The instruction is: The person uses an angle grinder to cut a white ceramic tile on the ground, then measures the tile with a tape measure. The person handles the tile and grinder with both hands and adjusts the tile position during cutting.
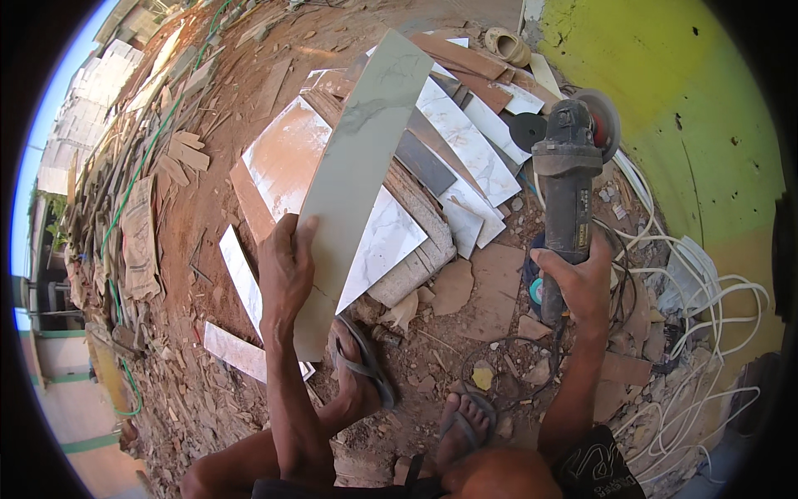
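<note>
A yellow-green wall (690, 91) stands at the right. Reddish-brown dirt ground (195, 220), strewn with rubble (195, 420), spreads leftward in daylight. Blue sky (68, 83) shows upper left.

Downward head-worn fisheye, edges unclear

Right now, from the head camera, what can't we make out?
All in the head view:
Left hand: some fingertips, behind the tile strip.
Right hand: some fingertips, behind the grinder.
Cutting disc: partly behind the grinder's head; spinning or not, a still can't settle.
Tile pile: lower pieces, covered by upper ones and the strip.
</note>
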A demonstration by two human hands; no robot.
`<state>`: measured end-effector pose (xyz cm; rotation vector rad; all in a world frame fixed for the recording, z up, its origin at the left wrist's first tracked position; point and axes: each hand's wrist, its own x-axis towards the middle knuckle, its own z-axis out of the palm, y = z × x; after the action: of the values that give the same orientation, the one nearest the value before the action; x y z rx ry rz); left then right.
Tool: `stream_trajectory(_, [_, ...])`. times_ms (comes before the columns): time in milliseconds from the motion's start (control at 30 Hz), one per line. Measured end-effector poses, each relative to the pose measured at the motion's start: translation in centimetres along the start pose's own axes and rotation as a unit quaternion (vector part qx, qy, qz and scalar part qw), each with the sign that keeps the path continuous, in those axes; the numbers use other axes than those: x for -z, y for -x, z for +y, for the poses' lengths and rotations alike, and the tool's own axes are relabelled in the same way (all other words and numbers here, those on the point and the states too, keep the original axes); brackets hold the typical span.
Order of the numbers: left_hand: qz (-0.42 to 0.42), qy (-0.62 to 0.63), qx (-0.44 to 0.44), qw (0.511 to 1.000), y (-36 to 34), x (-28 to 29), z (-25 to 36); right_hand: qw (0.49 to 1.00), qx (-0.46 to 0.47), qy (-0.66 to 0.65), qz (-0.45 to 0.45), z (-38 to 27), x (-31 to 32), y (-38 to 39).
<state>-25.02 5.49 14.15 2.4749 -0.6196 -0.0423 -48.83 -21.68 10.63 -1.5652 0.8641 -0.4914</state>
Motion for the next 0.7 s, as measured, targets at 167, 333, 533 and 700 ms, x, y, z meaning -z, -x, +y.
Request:
stream_trajectory(167, [-0.147, -0.076, -0.066, 0.984, -6.2, 0.7, -2.3, 0.998, -0.031, 0.002, 0.052, 0.3, 2.1, 0.5])
stream_trajectory(333, [-0.279, -0.155, -0.12, 0.94, -8.9, -1.9, -4.8, 0.993, -0.043, 0.068, 0.09, 1.2, 3.2, 1.3])
stream_trajectory(533, [-0.287, -0.253, -0.303, 0.873, -11.6, -6.0, -5.8, 0.994, -0.073, 0.054, 0.054, 2.0, 4.1, 2.4])
stream_trajectory(700, [-0.347, -0.325, -0.336, 0.813, -14.9, -7.7, -4.2, 0.995, -0.089, 0.028, 0.047, 2.7, 3.4, 2.7])
